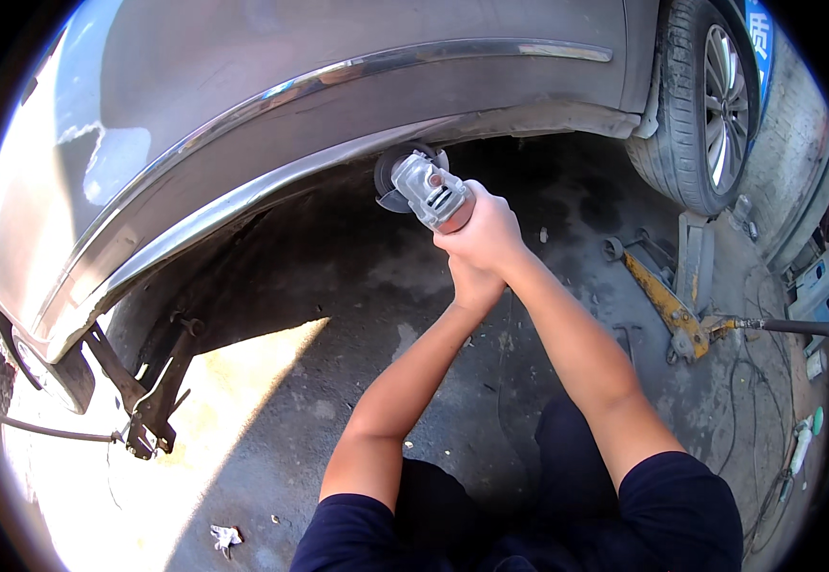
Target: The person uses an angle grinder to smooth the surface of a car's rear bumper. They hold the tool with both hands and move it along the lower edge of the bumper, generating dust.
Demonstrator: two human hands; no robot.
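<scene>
An angle grinder (424,189) with a silver head and reddish body is held out in front of me. My right hand (491,229) wraps around its body. Close behind and below, my left hand (474,284) is closed at the grinder's rear end, its fingers partly hidden by the right hand. The dark round disc (388,173), with a metal guard beside it, is at the lower edge of the car's side sill (271,179). Whether disc and sill touch, I cannot tell. The grey-brown car (338,105) is raised.
A yellow floor jack (660,300) stands right, near the front wheel (695,105). Another dark jack (157,405) stands at left under the car. Cables (753,381) and a white-green tool (802,443) lie far right. Crumpled white scrap (226,540) lies on the floor.
</scene>
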